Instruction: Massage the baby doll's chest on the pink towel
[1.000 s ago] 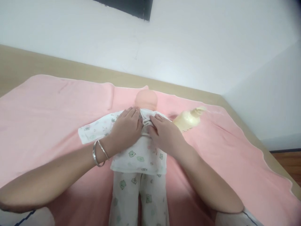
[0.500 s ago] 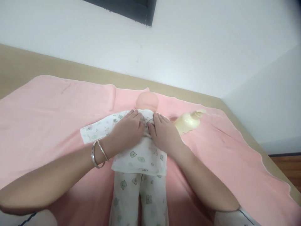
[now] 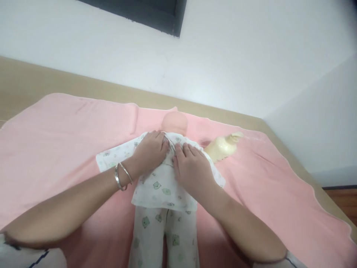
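Observation:
A baby doll lies on a pink blanket, dressed in a white top and matching trousers with green animal prints. Flat on the upper left of its chest, beside the front edge of the top, rests my left hand. Its fingers are stretched out, the thumb close to a raised fold of cloth. My right hand lies lower on the other side of the chest, fingers extended over the fabric. Both palms hide part of the top. Two silver bangles circle my left wrist.
A pale yellow pump bottle lies on its side right of the doll. The pink blanket covers most of a wooden surface that meets a white wall. A dark frame is set in the wall.
My right hand has slid down and slightly right across the chest, and the doll's right-hand sleeve now shows beyond it. My left hand has shifted slightly left. The view has tilted a little.

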`<state>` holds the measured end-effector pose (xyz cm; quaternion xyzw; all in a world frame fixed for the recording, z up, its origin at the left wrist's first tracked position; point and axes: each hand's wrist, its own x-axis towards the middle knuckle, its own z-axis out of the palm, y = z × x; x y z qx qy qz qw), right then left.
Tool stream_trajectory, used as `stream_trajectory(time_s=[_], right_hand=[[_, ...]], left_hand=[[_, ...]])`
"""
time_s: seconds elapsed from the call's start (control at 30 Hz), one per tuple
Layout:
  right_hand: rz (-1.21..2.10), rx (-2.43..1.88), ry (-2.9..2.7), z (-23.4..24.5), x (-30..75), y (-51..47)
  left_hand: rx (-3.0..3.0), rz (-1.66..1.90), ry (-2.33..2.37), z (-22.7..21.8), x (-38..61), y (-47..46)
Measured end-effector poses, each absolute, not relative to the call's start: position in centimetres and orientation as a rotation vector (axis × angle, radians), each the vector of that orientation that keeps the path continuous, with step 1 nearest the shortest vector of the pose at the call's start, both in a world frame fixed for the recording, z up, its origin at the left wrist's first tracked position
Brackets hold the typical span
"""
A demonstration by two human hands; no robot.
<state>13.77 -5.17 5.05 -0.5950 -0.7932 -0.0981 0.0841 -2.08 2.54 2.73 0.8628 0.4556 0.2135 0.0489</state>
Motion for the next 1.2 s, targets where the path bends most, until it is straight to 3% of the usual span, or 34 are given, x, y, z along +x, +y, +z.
stream_trajectory(time_s=[0.27,0.4,0.73,1.03,1.2], right_hand=[[0.119,-1.828,-2.228,4.1,15.3,-1.7],[0.074,-1.829,-2.200,3.4,15.3,-1.5],[-0.259,-1.842,-2.257,4.1,12.9,-5.1],[0.127,-1.847,-2.198,4.1,14.1,-3.0],[0.156,-1.822,-2.134,3.2,14.1,-2.5]], left_hand=[[2.974,0.477,1.365,4.0,-1.2,-0.8],[2.937,0.425,1.386,4.4,-0.8,-1.5],[2.620,0.730,1.432,2.2,-1.9,1.4],[2.400,0.871,1.445,0.6,-1.8,1.5],[2.384,0.881,1.443,0.6,-1.8,1.7]])
